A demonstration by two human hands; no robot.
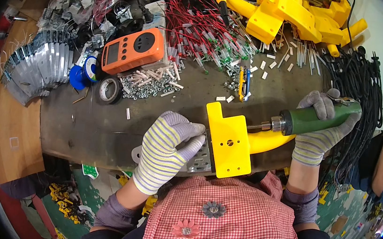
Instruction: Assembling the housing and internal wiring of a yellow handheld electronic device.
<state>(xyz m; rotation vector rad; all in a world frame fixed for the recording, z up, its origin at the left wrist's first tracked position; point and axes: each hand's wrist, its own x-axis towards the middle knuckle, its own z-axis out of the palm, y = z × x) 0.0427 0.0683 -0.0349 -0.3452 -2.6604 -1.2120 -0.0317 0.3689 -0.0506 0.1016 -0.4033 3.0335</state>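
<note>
In a striped glove, my left hand (164, 149) is closed at the upper edge of a perforated grey metal plate (200, 160). The plate lies against the left side of a yellow plastic part (231, 147), which has a flat face with several holes and a curved handle. My right hand (316, 145), gloved too, is wrapped round a green electric screwdriver (311, 121). Its bit points left and reaches the yellow part's right side above the handle. The tip of the bit is hidden behind the yellow face, as are any screws there.
An orange meter (132, 49), black tape roll (109, 90) and blue solder spool (83, 73) stand left. Nuts (145, 86), red wires (188, 22) and yellow-blue tweezers (244, 83) lie behind. Yellow parts (288, 15) are piled at the back, black cables (360, 87) at right.
</note>
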